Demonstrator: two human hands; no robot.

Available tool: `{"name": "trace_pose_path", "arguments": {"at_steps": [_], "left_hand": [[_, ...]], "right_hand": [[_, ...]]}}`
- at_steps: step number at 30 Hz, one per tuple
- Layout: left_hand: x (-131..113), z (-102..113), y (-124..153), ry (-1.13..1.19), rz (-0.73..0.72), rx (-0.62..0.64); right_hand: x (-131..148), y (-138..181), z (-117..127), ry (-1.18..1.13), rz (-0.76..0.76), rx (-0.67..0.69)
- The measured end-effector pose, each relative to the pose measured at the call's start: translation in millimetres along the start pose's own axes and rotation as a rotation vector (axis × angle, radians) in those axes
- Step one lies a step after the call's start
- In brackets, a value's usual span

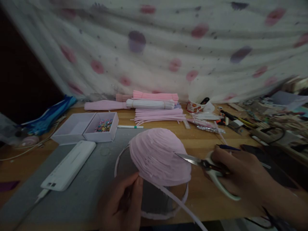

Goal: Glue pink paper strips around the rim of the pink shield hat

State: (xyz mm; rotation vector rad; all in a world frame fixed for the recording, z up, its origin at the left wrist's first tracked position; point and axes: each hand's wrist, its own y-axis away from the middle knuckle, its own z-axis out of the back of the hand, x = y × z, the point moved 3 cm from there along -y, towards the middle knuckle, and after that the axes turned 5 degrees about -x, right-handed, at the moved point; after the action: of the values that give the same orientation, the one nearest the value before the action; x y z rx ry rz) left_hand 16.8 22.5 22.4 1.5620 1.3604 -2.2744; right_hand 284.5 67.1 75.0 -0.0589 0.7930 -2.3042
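A rounded, shell-like form wrapped in rows of pale pink fuzzy strips stands over the mat's right side. Below it, a pale pink hoop curves round. My left hand is closed, thumb and finger pinching a pale pink strip at the form's lower left edge. From there the strip runs down to the right, its end beyond the frame. In my right hand are scissors with pale handles. Their blades look closed, and the tip lies against or just in front of the form's right side.
A white power bank with a cable lies on the grey mat. Behind it stands a white box with beads in one half. Pink and white stem bundles lie farther back. A paper tub and cluttered tools fill the right.
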Motion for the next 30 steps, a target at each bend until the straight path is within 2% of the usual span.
{"name": "trace_pose_path", "arguments": {"at_steps": [7,17,20,23,30], "left_hand": [[2.0,-1.7,0.5,0.018,0.045,-0.033],[3.1,-0.8,11.0,-0.018,0.106,-0.133],[4.4,0.7,10.5,-0.05,0.029,-0.067],[6.2,2.8,10.7,-0.049,0.02,-0.038],[5.9,0.8,15.4,-0.073,0.121,-0.079]], "right_hand": [[-0.5,-1.8,12.2,-0.067,-0.141,0.094],[2.6,-4.1,13.3,-0.013,-0.003,0.155],[3.2,-3.4,14.5,-0.005,0.032,0.136],[4.0,-3.5,17.0,0.014,0.007,0.134],[5.1,-7.9,22.2,0.02,-0.044,0.136]]}}
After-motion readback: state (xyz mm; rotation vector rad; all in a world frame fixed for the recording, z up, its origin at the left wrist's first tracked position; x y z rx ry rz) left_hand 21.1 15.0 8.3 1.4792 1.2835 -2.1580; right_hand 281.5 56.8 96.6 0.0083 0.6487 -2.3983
